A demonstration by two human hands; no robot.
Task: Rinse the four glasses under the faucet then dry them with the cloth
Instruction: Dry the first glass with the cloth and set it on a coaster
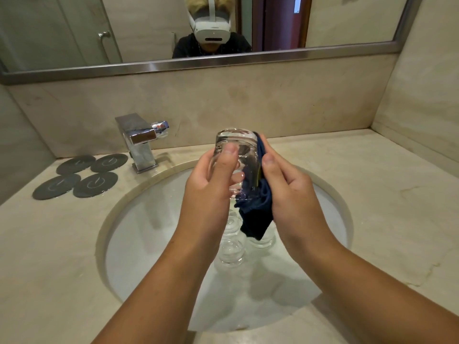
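Observation:
Over the sink I hold a clear glass (239,145) with its base pointing up. My left hand (211,180) grips it, thumb on the near side. My right hand (285,184) presses a dark blue cloth (258,214) against the glass's right side, thumb curled over the cloth, which hangs down below the glass. Down in the white basin (149,232), partly hidden behind my wrists, stand three more clear glasses (232,252). The chrome faucet (139,140) is at the back left; no water runs from it.
Several dark grey round coasters (79,176) lie on the marble counter left of the faucet. The counter (385,207) stretches to the right as far as a side wall. A mirror (149,28) hangs above the backsplash.

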